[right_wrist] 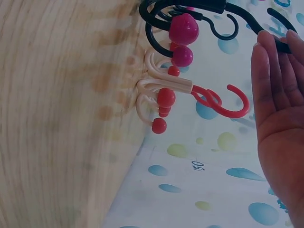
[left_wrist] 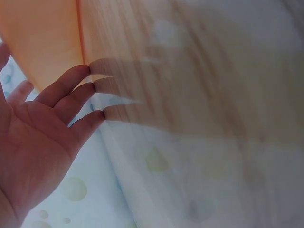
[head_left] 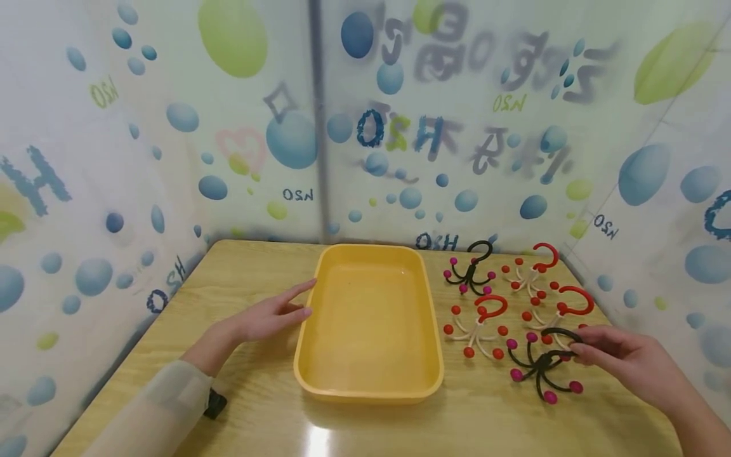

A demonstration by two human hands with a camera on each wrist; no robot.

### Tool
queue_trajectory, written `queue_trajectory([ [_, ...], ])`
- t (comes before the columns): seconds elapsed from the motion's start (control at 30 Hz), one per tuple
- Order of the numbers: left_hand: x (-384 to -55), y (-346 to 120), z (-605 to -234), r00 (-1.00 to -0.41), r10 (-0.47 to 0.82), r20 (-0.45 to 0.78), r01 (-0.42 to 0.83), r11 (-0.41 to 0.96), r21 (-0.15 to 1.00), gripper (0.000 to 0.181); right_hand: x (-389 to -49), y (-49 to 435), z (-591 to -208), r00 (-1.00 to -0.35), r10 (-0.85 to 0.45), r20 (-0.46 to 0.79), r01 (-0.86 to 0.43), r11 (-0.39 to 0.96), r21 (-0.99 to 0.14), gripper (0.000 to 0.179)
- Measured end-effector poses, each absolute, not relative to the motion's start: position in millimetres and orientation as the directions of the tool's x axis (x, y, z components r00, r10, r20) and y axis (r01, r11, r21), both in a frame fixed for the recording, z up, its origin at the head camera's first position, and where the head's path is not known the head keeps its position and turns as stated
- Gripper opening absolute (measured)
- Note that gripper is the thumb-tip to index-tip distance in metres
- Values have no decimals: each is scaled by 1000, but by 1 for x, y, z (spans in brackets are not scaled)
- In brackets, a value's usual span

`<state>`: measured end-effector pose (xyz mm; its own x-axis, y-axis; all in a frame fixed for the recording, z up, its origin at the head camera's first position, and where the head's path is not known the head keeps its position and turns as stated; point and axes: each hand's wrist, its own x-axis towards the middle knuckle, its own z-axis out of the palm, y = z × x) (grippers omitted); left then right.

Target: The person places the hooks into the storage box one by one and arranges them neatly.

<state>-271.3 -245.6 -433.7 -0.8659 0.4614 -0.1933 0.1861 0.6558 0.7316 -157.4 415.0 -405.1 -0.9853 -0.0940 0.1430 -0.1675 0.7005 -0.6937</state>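
Observation:
At the table's front right my right hand [head_left: 634,358] pinches the hooked end of a black multi-arm hook [head_left: 542,363] with magenta ball tips. In the right wrist view, thumb and fingers meet on its black rod [right_wrist: 249,19]. My left hand [head_left: 265,320] has its fingers extended at the left rim of a yellow rectangular tray [head_left: 368,398]; nothing is gripped there. The left wrist view has those fingertips against the table surface beside the tray's orange-looking wall [left_wrist: 47,38]. Nothing lies inside the tray.
Behind the held hook lie a red-and-cream hook [head_left: 478,327], two more red-and-cream hooks [head_left: 562,309] and another black hook [head_left: 471,274]. A small black object [head_left: 214,404] sits by the left sleeve. Patterned walls [head_left: 480,127] enclose the wooden table [head_left: 251,266].

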Motion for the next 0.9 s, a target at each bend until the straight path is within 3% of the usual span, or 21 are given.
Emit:
queue_trajectory([
  [0.4, -271, -246, -434, -866, 468, -176, 205, 653, 729, 79, -143, 405, -389, -959, -100, 267, -260, 692, -673, 16],
  [0.9, -271, -246, -435, -866, 466, -183, 194, 649, 736, 80, -132, 354, -359, -842, -297, 450, -533, 581, -615, 35],
])
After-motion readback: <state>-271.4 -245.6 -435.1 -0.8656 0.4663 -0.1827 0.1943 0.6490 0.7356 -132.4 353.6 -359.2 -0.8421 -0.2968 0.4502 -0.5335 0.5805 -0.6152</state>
